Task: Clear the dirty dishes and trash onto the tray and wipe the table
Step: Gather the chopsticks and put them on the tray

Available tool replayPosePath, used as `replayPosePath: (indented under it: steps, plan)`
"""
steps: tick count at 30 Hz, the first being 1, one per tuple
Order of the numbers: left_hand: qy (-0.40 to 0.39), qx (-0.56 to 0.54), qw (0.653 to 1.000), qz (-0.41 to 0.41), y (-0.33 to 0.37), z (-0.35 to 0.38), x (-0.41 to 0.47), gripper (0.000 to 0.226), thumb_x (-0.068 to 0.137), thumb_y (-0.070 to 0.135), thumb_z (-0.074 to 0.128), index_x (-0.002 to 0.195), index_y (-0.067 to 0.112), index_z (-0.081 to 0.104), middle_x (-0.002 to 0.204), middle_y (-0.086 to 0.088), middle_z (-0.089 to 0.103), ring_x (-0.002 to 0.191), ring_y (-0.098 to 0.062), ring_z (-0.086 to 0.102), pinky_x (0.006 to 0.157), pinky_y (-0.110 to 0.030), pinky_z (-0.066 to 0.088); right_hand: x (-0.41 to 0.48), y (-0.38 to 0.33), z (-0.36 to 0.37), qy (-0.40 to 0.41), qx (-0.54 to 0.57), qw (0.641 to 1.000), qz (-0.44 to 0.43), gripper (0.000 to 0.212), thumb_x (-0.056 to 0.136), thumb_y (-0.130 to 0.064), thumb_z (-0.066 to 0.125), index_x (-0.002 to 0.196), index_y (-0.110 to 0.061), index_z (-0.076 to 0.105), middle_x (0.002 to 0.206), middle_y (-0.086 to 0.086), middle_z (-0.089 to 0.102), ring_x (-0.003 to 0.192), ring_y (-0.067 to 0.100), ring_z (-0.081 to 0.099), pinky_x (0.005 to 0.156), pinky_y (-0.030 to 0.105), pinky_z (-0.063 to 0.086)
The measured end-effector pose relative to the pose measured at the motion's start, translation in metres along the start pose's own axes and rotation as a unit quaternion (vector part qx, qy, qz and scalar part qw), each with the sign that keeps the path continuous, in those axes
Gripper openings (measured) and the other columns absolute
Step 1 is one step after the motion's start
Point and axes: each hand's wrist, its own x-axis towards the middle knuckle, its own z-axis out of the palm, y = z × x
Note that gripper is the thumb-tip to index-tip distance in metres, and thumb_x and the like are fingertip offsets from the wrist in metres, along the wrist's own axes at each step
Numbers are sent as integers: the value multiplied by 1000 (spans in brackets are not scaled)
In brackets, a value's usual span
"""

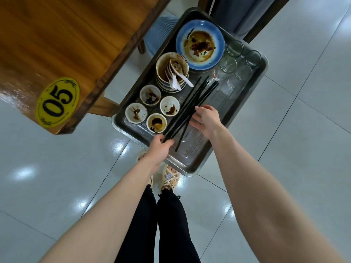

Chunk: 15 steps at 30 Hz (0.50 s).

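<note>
Tray [193,164]: a metal tray, sitting low beside the corner of the wooden table [57,35]; you are standing at its near end.
Chopsticks [191,103]: a bundle of black chopsticks lies lengthwise down the middle of the tray, with one stick splayed off toward the near end.
Your left hand [159,147]: closed around the near ends of the chopsticks, at the tray's near rim.
Your right hand [206,119]: fingers curled over the middle of the bundle, touching it; whether it truly grips, you cannot tell.
Plate [200,44]: blue-rimmed and smeared with brown sauce, at the tray's far end.
Stacked bowls [171,72]: just nearer than the plate, with white spoons [176,76] standing in the top bowl.
Sauce cups [152,109]: four small white cups, stained, clustered on the tray's table side.
Glasses [237,61]: several clear ones in the tray's far corner, away from the table.
Table number [57,102]: a yellow oval marked 05 at the table's corner.
</note>
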Motion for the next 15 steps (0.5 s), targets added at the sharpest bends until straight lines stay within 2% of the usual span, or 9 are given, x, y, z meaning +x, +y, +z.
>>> replayPosePath:
  steps: [2, 6, 10, 12, 15]
  plan:
    - [0, 10, 1000, 6, 4, -2, -8, 49, 96, 23, 56, 141, 12, 38, 136, -14, 49, 126, -29, 47, 107, -48, 39, -10, -1, 0, 6, -3, 1000, -2, 43, 96, -9, 53, 137, -9, 39, 126, 21, 58, 113, 31, 60, 92, 47, 53]
    - [-12, 22, 999, 27, 21, -6, -34, 45, 96, 25, 55, 138, 14, 43, 135, -13, 50, 124, -28, 48, 107, -46, 40, -39, -14, -1, 14, -17, 999, -33, 33, 95, -12, 56, 128, -10, 49, 118, 12, 62, 107, 25, 63, 86, 43, 56]
    - [-11, 17, 998, 64, 51, -11, -60, 42, 97, 25, 55, 135, 12, 46, 131, -8, 54, 120, -24, 51, 105, -44, 42, -75, -35, 0, 13, -42, 996, -72, 9, 96, -16, 56, 104, -17, 58, 101, 6, 66, 91, 19, 68, 70, 34, 60]
    - [-11, 13, 996, 87, 68, -16, -79, 40, 97, 25, 55, 134, 11, 48, 123, -6, 56, 110, -20, 55, 95, -36, 46, -100, -48, 2, 7, -54, 994, -95, 4, 96, -17, 56, 96, -20, 58, 97, 5, 67, 86, 17, 68, 62, 29, 59]
    - [-16, -4, 994, 104, 94, -25, -108, 33, 97, 24, 54, 128, 14, 49, 110, -3, 58, 95, -14, 55, 75, -27, 47, -133, -66, 5, -5, -58, 992, -115, 3, 96, -18, 55, 96, -20, 57, 96, 5, 67, 87, 17, 67, 61, 27, 58]
